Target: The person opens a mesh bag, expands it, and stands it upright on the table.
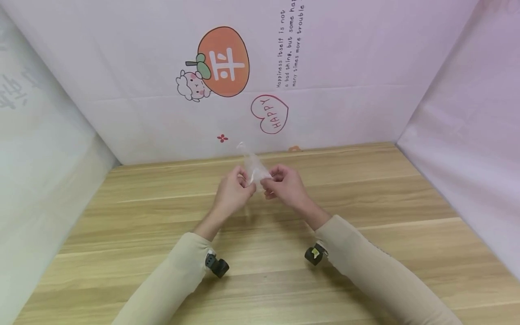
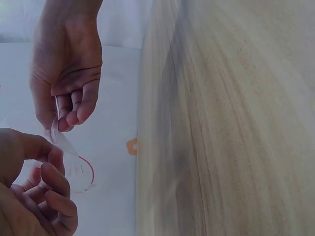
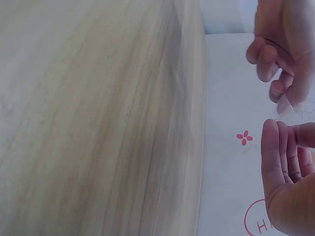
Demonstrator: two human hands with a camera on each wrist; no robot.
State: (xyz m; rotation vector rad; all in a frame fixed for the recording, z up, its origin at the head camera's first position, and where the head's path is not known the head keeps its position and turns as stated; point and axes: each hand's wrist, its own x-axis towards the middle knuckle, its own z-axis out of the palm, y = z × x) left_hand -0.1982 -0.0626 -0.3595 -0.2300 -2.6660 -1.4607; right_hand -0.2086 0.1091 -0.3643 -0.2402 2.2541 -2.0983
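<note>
A thin, clear piece of plastic film (image 1: 253, 164), perhaps a small bag, is held up between both hands above the table's far part. My left hand (image 1: 234, 188) pinches its near left edge between thumb and fingers. On the other side, my right hand (image 1: 287, 184) pinches the near right edge. The film's narrow far end points up toward the back wall. In the left wrist view a whitish strip of the film (image 2: 64, 142) spans the gap between the hands. Only a small corner of it (image 3: 286, 104) shows in the right wrist view.
The wood-grain table (image 1: 264, 271) spreads beneath both arms. A white printed cloth (image 1: 345, 67) hangs behind it, with further cloth walls at left and right. Each sleeved wrist carries a small black camera, one left (image 1: 218, 266) and one right (image 1: 314, 255).
</note>
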